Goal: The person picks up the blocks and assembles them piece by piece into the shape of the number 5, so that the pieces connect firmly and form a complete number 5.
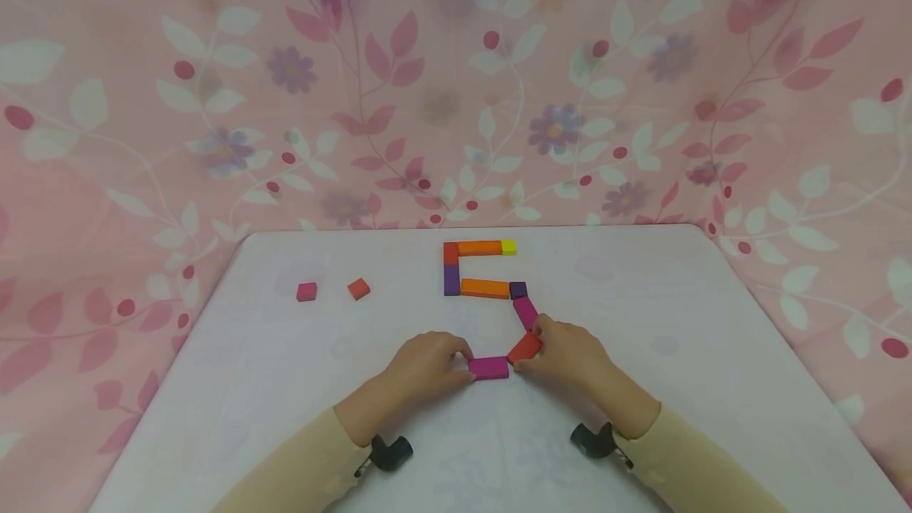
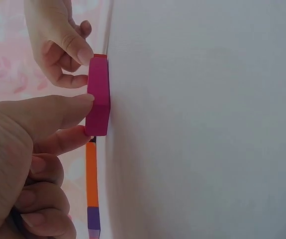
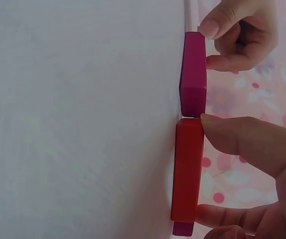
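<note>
My left hand (image 1: 429, 364) pinches the left end of a magenta block (image 1: 488, 368) between thumb and index finger. With my right hand (image 1: 572, 351) I hold a red block (image 1: 525, 347) by its two ends, set aslant. In the right wrist view the red block (image 3: 187, 169) stands end to end with the magenta block (image 3: 193, 74), a thin line between them. A second magenta block (image 1: 526, 313) slants up from the red one to a small dark purple cube (image 1: 518, 290). All of these lie on the white table (image 1: 285, 418).
Beyond my hands the row continues with an orange block (image 1: 484, 289), a purple block (image 1: 452, 280), a red-orange block (image 1: 451, 252), another orange block (image 1: 480, 248) and a yellow cube (image 1: 509, 247). Apart on the left lie a pink cube (image 1: 306, 291) and an orange-red cube (image 1: 359, 289).
</note>
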`<control>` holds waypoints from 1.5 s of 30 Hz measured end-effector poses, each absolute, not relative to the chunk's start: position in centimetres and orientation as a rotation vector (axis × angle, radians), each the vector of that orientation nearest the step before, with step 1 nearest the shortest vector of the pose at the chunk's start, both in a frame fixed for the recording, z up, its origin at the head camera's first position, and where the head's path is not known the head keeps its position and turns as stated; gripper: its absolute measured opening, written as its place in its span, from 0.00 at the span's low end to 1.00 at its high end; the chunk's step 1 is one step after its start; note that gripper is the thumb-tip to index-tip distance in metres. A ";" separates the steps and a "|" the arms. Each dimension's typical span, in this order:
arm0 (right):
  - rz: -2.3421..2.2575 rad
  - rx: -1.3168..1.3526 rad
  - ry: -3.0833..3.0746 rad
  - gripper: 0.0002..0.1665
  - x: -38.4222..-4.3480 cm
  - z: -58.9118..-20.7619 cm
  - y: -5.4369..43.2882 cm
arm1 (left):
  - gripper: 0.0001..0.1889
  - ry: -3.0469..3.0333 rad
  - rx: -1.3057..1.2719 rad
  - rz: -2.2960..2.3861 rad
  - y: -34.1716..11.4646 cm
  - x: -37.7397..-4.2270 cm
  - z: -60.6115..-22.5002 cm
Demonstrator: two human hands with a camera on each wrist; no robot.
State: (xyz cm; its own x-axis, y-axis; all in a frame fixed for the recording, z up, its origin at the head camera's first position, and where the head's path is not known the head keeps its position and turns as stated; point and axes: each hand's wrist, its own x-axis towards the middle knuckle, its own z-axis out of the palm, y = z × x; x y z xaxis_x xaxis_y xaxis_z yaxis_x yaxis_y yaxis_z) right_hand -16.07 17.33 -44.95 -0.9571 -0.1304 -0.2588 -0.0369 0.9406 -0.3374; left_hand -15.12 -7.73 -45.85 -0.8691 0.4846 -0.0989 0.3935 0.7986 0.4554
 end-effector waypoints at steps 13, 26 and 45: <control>-0.468 -0.143 2.802 0.37 -16.3 -44.7 17.8 | 0.12 2.767 0.670 0.630 -7.4 -15.1 -45.7; -0.482 -0.157 2.802 0.38 -16.3 -44.5 17.6 | 0.11 2.788 0.699 0.636 -7.4 -15.1 -45.8; -0.480 -0.167 2.806 0.37 -16.3 -44.6 17.5 | 0.11 2.785 0.712 0.627 -7.5 -15.1 -45.8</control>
State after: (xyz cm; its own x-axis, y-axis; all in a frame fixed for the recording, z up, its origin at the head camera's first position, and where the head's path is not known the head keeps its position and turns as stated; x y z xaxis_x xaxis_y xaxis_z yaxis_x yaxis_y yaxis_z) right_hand -16.29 17.52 -44.56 -0.9516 -0.1609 -0.2617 -0.0648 0.9378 -0.3411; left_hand -15.11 -7.47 -45.80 -0.8643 0.4957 -0.0857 0.4111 0.7942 0.4474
